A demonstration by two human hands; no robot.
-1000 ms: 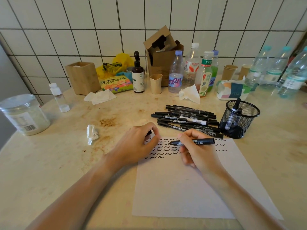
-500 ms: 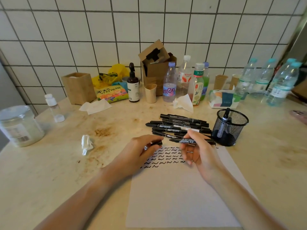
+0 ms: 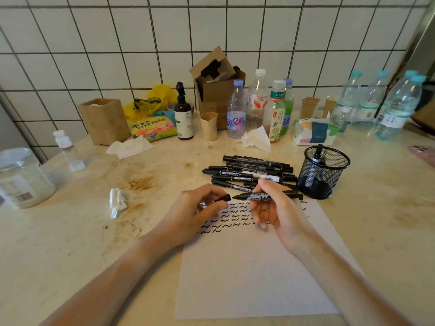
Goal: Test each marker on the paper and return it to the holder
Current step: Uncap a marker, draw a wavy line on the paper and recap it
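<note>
Since 1.0 s ago the marker (image 3: 267, 197) has lifted off the paper (image 3: 256, 267); its tip now sits just beside the cap (image 3: 223, 198), not yet joined.

Head view. Right hand (image 3: 277, 208): thumb and forefinger pinch the marker mid-barrel, barrel level, tip pointing left; other fingers loosely curled below. Left hand (image 3: 195, 212): thumb and fingers pinch the cap, its open end facing right toward the tip. Both hands hover over the far edge of the paper.

Paper: 1 sheet, near centre of the table (image 3: 70, 243); about five rows of black squiggles at its far end, partly hidden by the hands.

Loose markers (image 3: 249, 171): 1 pile just beyond the hands, roughly eight or nine, overlapping, exact count cannot be told. Holder (image 3: 323, 171): 1 black mesh cup, right of the pile, touching the paper's far right corner; 1 marker (image 3: 317, 156) stands in it, others inside unclear.

Surroundings: 1 crumpled tissue (image 3: 117, 202) left of the left hand. Far row at the tiled wall: wooden box (image 3: 104, 121), pump bottle (image 3: 183, 114), cardboard box (image 3: 216, 90), 4 drink bottles (image 3: 259, 107), tissue pack (image 3: 314, 132). 4 water bottles (image 3: 381, 102) far right; 1 plastic jar (image 3: 21, 177) at left edge. Nothing lies between hands and holder.
</note>
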